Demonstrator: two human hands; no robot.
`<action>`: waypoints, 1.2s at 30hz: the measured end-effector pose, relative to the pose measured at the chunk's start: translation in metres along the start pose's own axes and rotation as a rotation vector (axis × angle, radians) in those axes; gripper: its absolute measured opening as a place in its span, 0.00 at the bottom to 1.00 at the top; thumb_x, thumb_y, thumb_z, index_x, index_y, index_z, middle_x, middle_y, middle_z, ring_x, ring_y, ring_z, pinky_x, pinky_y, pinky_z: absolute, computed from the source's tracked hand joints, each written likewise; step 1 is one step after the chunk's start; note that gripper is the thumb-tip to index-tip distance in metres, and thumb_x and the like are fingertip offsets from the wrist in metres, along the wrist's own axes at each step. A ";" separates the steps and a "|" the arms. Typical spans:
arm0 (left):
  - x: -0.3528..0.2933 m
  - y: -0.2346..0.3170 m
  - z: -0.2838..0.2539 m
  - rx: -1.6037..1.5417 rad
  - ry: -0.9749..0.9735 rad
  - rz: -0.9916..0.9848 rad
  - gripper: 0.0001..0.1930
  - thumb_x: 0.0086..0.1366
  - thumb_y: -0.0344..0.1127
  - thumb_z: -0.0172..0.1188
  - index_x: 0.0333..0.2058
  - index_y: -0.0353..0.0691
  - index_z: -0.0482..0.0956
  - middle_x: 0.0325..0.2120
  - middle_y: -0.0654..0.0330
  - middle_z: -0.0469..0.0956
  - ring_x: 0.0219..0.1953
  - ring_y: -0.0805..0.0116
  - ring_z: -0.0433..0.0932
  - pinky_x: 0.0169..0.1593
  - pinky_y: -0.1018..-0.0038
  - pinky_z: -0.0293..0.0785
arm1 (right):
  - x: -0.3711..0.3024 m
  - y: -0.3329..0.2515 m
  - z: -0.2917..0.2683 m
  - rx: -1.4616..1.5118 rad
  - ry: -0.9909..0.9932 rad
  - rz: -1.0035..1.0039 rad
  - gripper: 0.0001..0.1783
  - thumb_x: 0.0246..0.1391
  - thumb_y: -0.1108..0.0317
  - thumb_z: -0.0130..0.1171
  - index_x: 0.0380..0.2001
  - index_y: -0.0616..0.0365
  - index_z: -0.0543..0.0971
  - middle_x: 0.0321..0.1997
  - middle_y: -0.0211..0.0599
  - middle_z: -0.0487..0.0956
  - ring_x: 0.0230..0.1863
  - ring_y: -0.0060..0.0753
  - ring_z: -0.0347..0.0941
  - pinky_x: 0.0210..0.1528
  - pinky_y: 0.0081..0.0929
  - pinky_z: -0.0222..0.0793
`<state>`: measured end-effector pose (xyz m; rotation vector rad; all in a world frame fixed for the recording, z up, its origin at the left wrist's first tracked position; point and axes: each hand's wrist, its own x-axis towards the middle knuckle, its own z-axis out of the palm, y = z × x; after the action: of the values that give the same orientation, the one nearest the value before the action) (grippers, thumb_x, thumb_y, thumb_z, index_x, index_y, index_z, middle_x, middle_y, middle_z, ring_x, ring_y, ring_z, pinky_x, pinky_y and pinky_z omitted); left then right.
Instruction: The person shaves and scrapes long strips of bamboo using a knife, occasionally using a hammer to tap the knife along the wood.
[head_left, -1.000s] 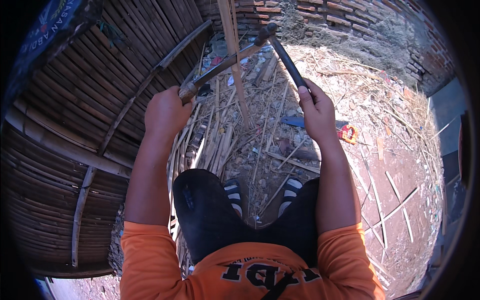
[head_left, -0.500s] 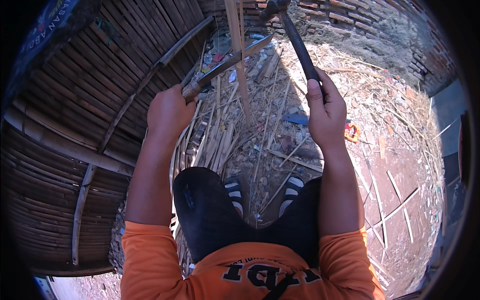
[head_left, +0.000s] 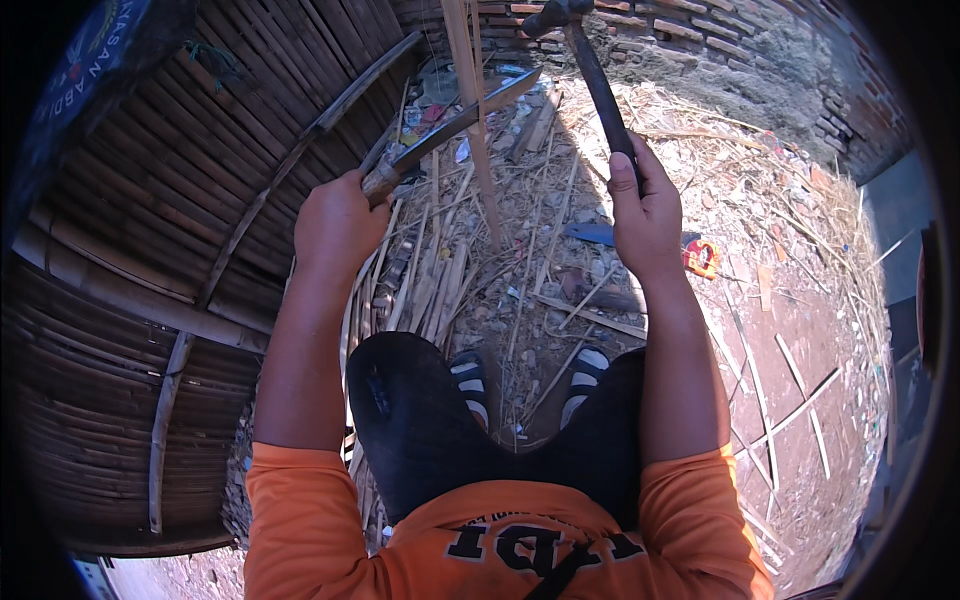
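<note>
My left hand is closed round the wooden handle of a machete. Its long blade points up and to the right, crossing a tall upright bamboo pole. The pole looks split above the blade, and its lower end meets the littered ground. In my right hand, the dark handle of a hammer is gripped, thumb along it. The hammer head is raised at the top, right of the pole and apart from the blade tip.
Behind my right hand lies a hand saw with a blue blade and orange handle. Split bamboo strips cover the ground at left. A slatted bamboo wall stands left; a brick wall rises at the back.
My right hand and the hammer have shifted slightly, the hand a little to the left. The machete stays across the pole, almost unmoved.
</note>
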<state>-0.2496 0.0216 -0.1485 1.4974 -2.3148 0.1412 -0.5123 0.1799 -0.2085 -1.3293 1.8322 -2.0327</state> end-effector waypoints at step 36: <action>-0.002 -0.005 0.003 0.030 0.001 0.024 0.16 0.61 0.46 0.67 0.40 0.40 0.85 0.31 0.43 0.84 0.39 0.39 0.82 0.43 0.49 0.77 | -0.002 0.008 0.007 -0.089 -0.067 0.024 0.26 0.71 0.52 0.54 0.61 0.61 0.77 0.26 0.30 0.77 0.27 0.18 0.69 0.32 0.23 0.66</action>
<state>-0.2456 0.0207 -0.1531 1.4835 -2.3403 0.1835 -0.5106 0.1733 -0.2170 -1.3731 1.9203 -1.8918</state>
